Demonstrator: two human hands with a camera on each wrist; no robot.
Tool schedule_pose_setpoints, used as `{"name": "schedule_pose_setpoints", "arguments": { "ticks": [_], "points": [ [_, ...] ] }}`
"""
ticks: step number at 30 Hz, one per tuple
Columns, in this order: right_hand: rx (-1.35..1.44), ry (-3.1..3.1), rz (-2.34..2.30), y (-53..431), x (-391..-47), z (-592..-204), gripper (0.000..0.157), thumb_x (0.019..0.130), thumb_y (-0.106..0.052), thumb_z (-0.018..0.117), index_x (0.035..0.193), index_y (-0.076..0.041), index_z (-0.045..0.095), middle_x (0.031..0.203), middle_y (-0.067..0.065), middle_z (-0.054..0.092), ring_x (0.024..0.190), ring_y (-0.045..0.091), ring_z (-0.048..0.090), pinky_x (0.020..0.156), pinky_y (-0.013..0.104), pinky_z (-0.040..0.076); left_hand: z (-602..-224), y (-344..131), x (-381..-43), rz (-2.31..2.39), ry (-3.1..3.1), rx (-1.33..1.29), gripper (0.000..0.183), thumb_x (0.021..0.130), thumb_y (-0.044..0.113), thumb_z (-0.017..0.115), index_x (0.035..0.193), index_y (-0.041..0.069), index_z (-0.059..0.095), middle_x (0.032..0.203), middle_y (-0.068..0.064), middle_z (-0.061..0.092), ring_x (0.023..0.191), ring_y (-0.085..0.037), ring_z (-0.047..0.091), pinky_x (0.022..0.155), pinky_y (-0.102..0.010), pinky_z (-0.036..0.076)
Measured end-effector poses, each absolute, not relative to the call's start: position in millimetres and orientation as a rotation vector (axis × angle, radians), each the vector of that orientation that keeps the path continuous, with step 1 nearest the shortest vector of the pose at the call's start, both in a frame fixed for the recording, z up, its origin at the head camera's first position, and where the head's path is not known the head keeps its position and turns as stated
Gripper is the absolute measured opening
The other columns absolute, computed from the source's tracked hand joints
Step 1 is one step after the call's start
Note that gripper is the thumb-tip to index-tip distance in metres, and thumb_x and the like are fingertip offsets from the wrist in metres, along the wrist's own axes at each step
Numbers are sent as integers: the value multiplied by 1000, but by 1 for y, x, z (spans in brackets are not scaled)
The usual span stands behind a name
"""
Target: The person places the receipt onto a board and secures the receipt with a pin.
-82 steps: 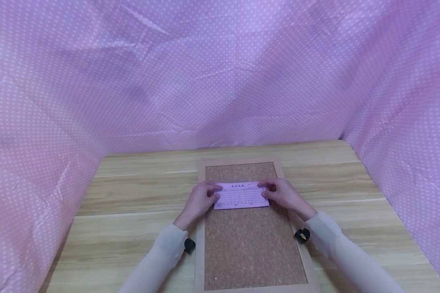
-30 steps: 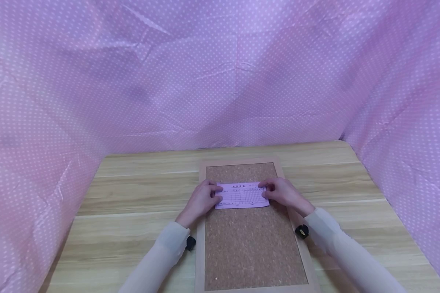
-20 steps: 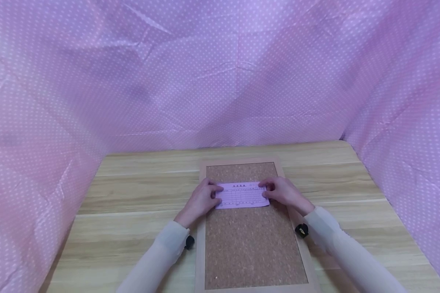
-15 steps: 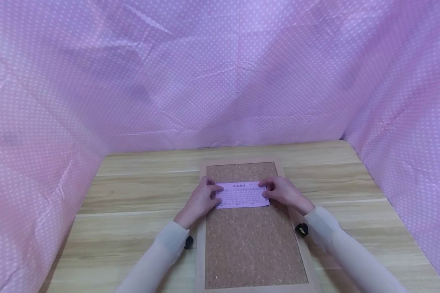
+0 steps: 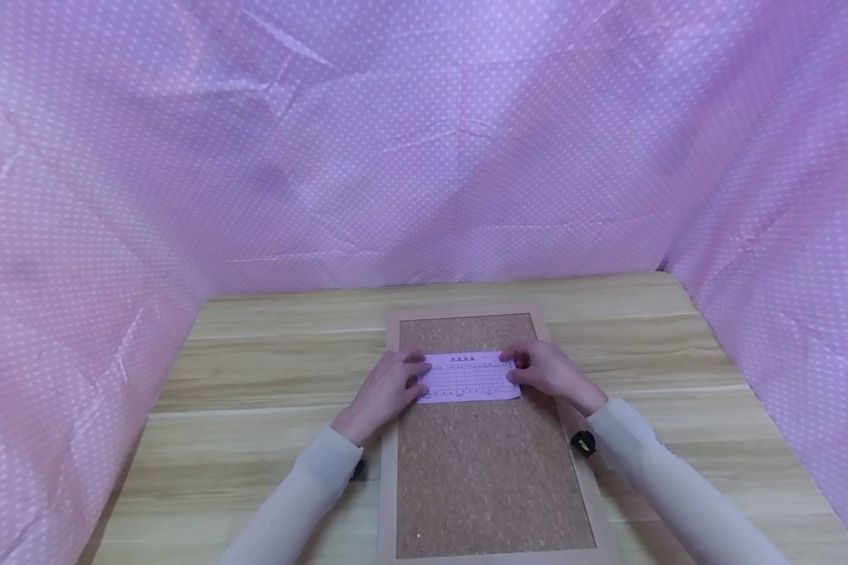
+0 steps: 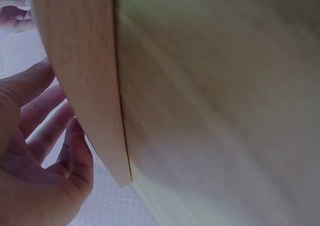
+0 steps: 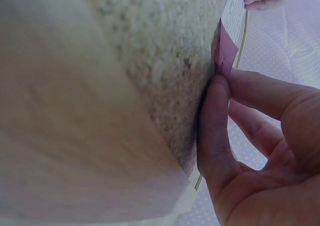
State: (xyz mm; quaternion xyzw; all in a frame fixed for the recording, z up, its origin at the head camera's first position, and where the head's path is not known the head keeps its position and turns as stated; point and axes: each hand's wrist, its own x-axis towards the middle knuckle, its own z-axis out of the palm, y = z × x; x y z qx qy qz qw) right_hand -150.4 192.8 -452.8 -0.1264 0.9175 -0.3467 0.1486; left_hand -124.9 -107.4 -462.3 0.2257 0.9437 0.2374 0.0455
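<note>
Thin pale lilac rectangular paper form (image 5: 462,380): was over the far half of a brown speckled corkboard (image 5: 491,479), between the two hands; whether its whole underside touched the cork could not be told.
Long axis of the form: ran left to right, crosswise to the corkboard, whose own length pointed away from the person.
Left hand to form: the left hand (image 5: 385,384) was at the form's left end, so the form stretched rightward from it; thumb and a finger touched that end, set apart from one another. The corkboard's edge hid the form in the left wrist view, so a pinch could not be confirmed.
Right hand to form: the right hand (image 5: 554,373) was at the opposite short end, the form stretching leftward from it; thumb and finger came together there, pinching the paper.
Nearer hand: neither; both were in contact.
Printed face: turned up, with a short dark heading near the far edge, ruled rows and columns below, and small writing too fine to read.
Right end of the form: a darker pink flap stood tilted up from the cork beside the pinching fingertips.
Corkboard surround: a flat, light tan wooden frame (image 5: 389,486), lying on a pale wood-grain table (image 5: 268,361).
</note>
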Motion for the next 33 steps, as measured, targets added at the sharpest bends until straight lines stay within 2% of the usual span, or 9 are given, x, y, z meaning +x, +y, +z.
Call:
{"name": "schedule_pose_setpoints", "arguments": {
  "ticks": [8, 15, 23, 29, 33],
  "points": [
    [-389, 2642, -992, 193, -151, -452, 30, 92, -5, 75, 121, 0, 73, 97, 7, 65, 86, 22, 55, 75, 36, 45, -464, -111, -127, 695, 2893, 732, 46, 91, 24, 81, 131, 4, 70, 138, -10, 62, 118, -30, 55, 100, -47, 44],
    [-480, 2693, -906, 193, -151, -453, 34, 88, -6, 79, 121, 1, 73, 96, 6, 67, 85, 20, 56, 76, 37, 47, -467, -115, -130, 674, 2891, 750, 54, 87, 29, 84, 132, 4, 69, 140, -10, 61, 118, -31, 54, 98, -47, 45],
    [-524, 2751, -831, 197, -144, -452, 39, 88, -13, 80, 124, -1, 72, 109, 10, 65, 98, 25, 58, 87, 46, 48, -468, -116, -130, 694, 2877, 733, 55, 86, 30, 86, 132, 5, 69, 142, -9, 60, 121, -31, 54, 100, -49, 44],
    [-544, 2753, -839, 202, -142, -454, 42, 88, -13, 81, 126, 1, 71, 110, 11, 62, 94, 22, 55, 82, 40, 46, -467, -116, -129, 713, 2874, 729, 55, 85, 29, 86, 132, 5, 69, 142, -10, 60, 122, -32, 53, 99, -49, 44],
    [-564, 2738, -897, 206, -138, -452, 43, 88, -15, 81, 126, 3, 70, 112, 13, 63, 95, 23, 57, 82, 41, 48, -467, -115, -129, 716, 2878, 731, 53, 85, 28, 87, 130, 5, 70, 140, -9, 61, 120, -31, 54, 97, -49, 45]
  ]
}}
